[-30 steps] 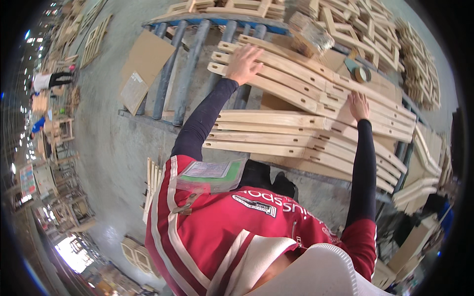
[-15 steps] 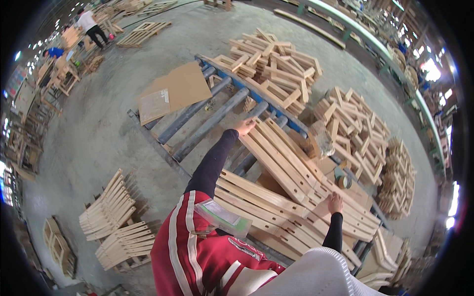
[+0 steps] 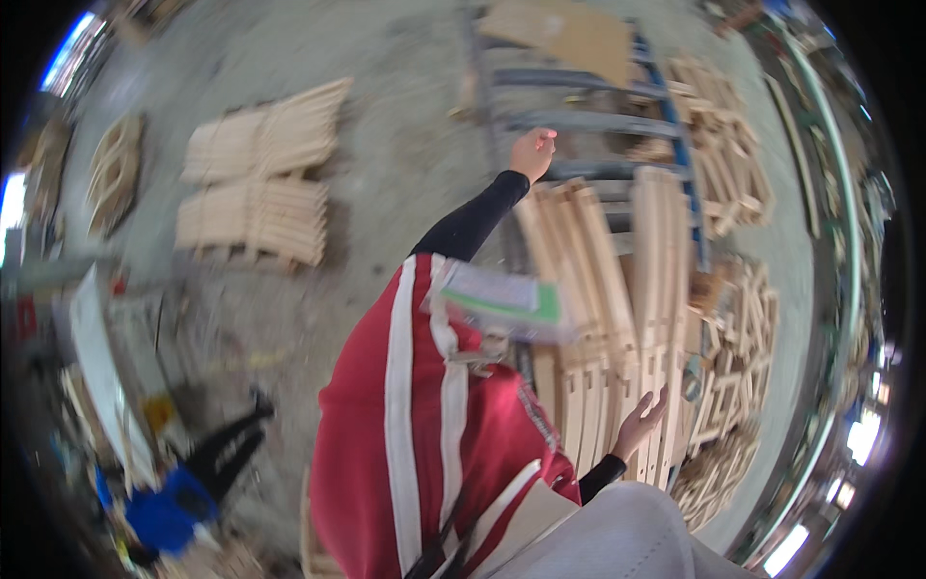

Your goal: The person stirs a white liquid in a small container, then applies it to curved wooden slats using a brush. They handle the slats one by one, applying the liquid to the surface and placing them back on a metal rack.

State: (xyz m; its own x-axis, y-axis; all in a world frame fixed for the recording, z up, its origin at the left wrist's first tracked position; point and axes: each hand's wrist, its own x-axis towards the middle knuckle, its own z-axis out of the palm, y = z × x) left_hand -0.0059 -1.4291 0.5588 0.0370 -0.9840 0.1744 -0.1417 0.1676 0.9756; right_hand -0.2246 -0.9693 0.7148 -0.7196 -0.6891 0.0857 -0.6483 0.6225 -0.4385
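Observation:
Curved wooden slats with small slots lie lengthwise on a roller conveyor (image 3: 598,123), in a left group (image 3: 590,256) and a right group (image 3: 659,246) with a gap between their far ends. My left hand (image 3: 533,154) is just beyond the far end of the left group, fingers curled in and nothing visible in them. Over the near part of the right group is my right hand (image 3: 640,423), its fingers spread and holding nothing. Whether it touches the wood I cannot tell. A clear badge holder (image 3: 497,297) hangs blurred from my red jacket (image 3: 424,415).
Brown cardboard (image 3: 579,37) covers the conveyor's far end. Past its blue rail (image 3: 667,116) lie piles of wooden frames (image 3: 719,145). Beside the right slats is a roll of tape (image 3: 693,376). Stacked slats (image 3: 265,135) stand on the left floor. A person in blue (image 3: 174,507) is at lower left.
My view has swung to the left, so the conveyor now runs nearly straight away from me. Both hands have come off the slats they were on; the right one has spread its fingers.

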